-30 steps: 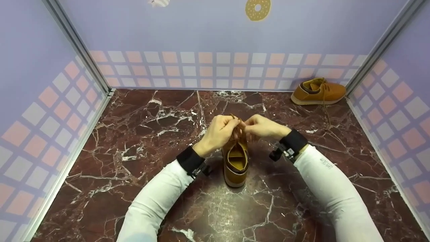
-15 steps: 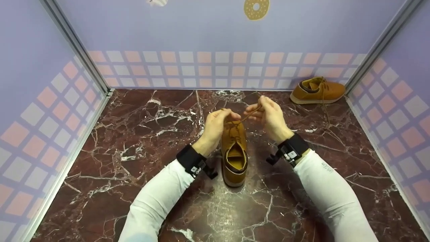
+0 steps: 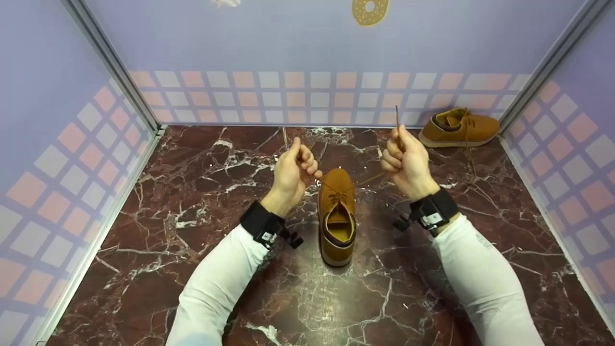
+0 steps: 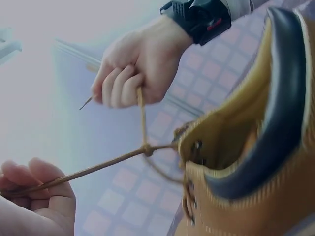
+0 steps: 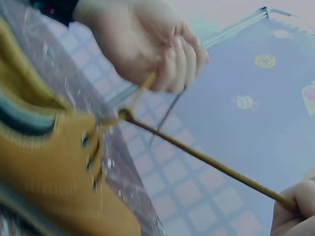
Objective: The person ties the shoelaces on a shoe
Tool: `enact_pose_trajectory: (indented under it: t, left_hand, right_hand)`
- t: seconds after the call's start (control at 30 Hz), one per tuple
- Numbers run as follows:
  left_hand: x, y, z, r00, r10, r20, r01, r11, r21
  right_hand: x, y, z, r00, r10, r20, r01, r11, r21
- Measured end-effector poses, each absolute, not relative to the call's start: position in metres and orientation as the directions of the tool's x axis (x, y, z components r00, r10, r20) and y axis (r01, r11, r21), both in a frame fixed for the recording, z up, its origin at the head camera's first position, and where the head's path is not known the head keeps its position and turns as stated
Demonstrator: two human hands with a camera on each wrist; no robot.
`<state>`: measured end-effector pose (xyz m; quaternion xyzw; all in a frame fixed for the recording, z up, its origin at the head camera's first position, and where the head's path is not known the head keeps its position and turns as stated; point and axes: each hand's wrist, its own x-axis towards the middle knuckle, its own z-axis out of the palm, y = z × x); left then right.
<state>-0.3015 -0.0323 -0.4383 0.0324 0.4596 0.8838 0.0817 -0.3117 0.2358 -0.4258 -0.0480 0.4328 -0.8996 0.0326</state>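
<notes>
A tan lace-up shoe with a dark collar stands on the floor, its toe pointing away from me. My left hand, left of the toe, grips one end of its brown shoelace. To the right, my right hand grips the other end, whose tip sticks up above the fingers. Both lace ends run taut from the shoe to the hands. A small crossing or knot in the lace shows between hands and shoe in the left wrist view; it hangs clear of the tongue.
A matching tan shoe sits in the back right corner, a loose lace trailing from it. The dark red marbled floor is bounded by lilac walls with pink and white squares.
From close together above the shoe's front, the hands have moved apart, left hand leftward and right hand rightward and away. The lace between them has been drawn out tight.
</notes>
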Motion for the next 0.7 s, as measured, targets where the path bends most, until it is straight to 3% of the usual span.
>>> enact_pose_trajectory:
  t: [0.17, 0.37, 0.53, 0.7]
  left_hand:
    - [-0.306, -0.045, -0.446, -0.989, 0.142, -0.045, -0.116, -0.542, 0.832]
    - [-0.309, -0.057, -0.462, -0.990, 0.086, -0.113, -0.141, -0.488, 0.861]
    - [-0.308, -0.067, -0.481, -0.984, 0.012, -0.179, -0.168, -0.418, 0.893]
    - [-0.307, -0.073, -0.496, -0.974, -0.023, -0.226, -0.206, -0.325, 0.923]
  right_hand:
    - [-0.314, 0.259, -0.438, -0.996, -0.088, 0.027, 0.021, -0.501, -0.865]
    - [-0.318, 0.287, -0.460, -0.972, -0.205, -0.113, 0.149, -0.170, -0.974]
    - [-0.316, 0.305, -0.486, -0.932, -0.262, -0.249, 0.243, 0.056, -0.968]
    - [-0.316, 0.310, -0.507, -0.894, -0.298, -0.334, 0.296, 0.167, -0.940]
